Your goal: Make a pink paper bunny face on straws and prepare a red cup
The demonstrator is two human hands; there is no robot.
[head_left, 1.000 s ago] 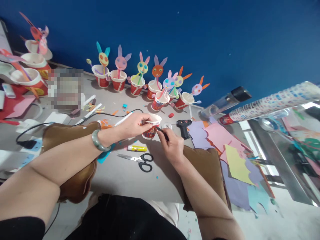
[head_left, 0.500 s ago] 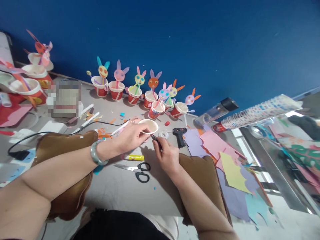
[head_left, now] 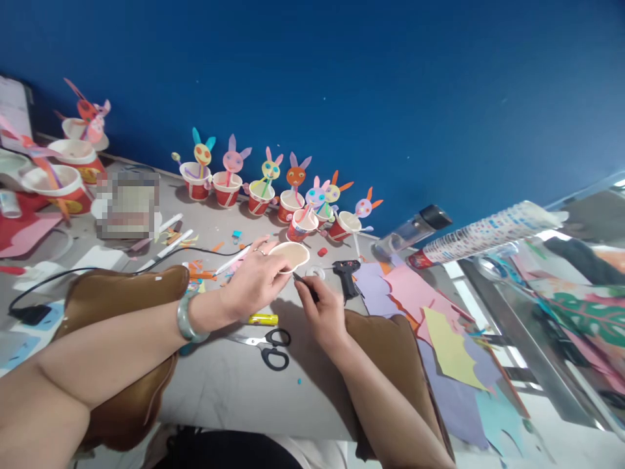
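Observation:
My left hand (head_left: pixel 258 280), with a jade-like bangle at its wrist, grips a white-lined paper cup (head_left: pixel 291 256) by its near left side. The cup tilts so its opening shows, and the near rim looks bent. Close against it, my right hand (head_left: pixel 322 306) is closed round a thin dark tool (head_left: pixel 297 277). The tool's tip points at the near side of the cup; whether they touch I cannot tell, nor its exact kind. Below the hands lie black-handled scissors (head_left: pixel 273 348) and a yellow tube (head_left: pixel 262 320).
Behind stand several red cups with paper rabbits (head_left: pixel 227 189). To the right are a black glue gun (head_left: pixel 346 277), a roll of tape (head_left: pixel 315 272), coloured paper (head_left: pixel 452 345) and a stack of cups (head_left: pixel 483 231). Brown cushions (head_left: pixel 385 365) lie under both forearms. A black cable (head_left: pixel 170 251) crosses at left.
The view has tipped, so the scene sits a little lower. Both hands stay at the cup, whose near rim now looks more bent. The right hand's tool still points at the cup.

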